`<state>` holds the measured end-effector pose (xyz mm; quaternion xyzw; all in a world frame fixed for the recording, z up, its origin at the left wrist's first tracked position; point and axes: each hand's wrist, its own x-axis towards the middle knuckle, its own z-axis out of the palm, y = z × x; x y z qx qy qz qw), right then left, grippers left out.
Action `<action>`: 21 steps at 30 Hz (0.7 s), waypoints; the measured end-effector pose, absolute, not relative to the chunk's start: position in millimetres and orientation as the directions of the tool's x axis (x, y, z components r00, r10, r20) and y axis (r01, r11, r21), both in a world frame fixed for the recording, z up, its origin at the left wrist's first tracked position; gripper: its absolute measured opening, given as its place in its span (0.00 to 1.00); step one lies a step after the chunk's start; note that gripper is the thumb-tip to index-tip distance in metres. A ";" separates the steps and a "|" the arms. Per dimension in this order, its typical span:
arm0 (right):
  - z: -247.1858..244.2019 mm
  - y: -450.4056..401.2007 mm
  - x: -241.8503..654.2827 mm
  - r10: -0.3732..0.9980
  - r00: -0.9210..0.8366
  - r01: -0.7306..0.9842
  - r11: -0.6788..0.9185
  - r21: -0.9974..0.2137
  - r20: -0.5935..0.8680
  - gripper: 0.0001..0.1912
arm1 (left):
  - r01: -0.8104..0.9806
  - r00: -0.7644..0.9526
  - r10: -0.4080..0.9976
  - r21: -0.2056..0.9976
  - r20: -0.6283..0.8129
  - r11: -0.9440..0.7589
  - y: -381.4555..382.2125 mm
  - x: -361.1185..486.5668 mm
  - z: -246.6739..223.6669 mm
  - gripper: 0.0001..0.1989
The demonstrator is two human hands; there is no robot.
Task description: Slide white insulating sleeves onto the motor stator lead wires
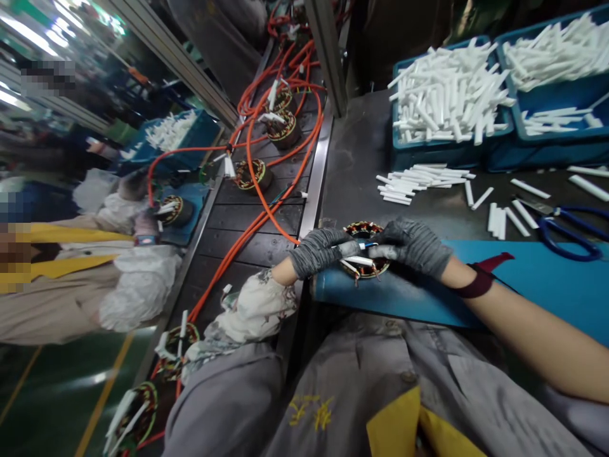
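A motor stator (365, 228) with copper windings lies on the blue mat, between my gloved hands and partly hidden by them. My left hand (318, 252) is closed, its fingertips pinching thin wires (365, 245) with a blue and white part above the stator. From the other side, my right hand (417, 246) pinches the same wires, fingers bent together. Just below the fingertips, a white sleeve tube (359, 260) lies across the stator's ring. Bare wire ends stick out at its near edge.
Blue bins (404, 155) of white tubes stand at the back right, with loose tubes (423, 178) before them. Blue-handled scissors (571, 235) lie right on the blue mat (547, 285). Left, a conveyor (238, 219) carries stators and orange cables (250, 235); a co-worker's hand (145, 225) touches another stator.
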<state>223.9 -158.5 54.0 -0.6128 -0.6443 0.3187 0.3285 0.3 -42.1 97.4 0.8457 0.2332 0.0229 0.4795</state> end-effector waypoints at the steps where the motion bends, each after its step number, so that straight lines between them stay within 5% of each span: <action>1: 54.3 -160.3 226.3 0.997 -0.068 0.573 0.073 -0.817 0.042 0.27 | 0.365 0.894 0.407 0.829 -0.185 -0.423 -42.0 0.8 99.7 0.20; 4: 54.4 -165.2 229.0 0.996 -0.064 0.618 0.092 -0.781 0.066 0.26 | 0.373 0.907 0.386 0.751 -0.170 -0.544 -43.7 8.0 109.7 0.20; 11: 47.3 -172.4 241.0 0.976 -0.078 0.470 0.216 -0.856 0.203 0.22 | 0.493 0.832 0.418 0.141 -0.365 -0.858 -73.2 52.8 131.6 0.20; 16: 46.2 -188.6 255.2 0.978 0.000 0.427 0.188 -0.884 0.208 0.19 | 0.438 0.875 0.390 0.124 -0.285 -0.891 -78.6 65.7 132.6 0.18; 21: 54.5 -217.5 256.8 0.942 0.180 0.544 0.145 -0.827 0.283 0.13 | 0.385 0.922 0.342 0.340 -0.181 -0.858 -44.6 53.3 118.6 0.39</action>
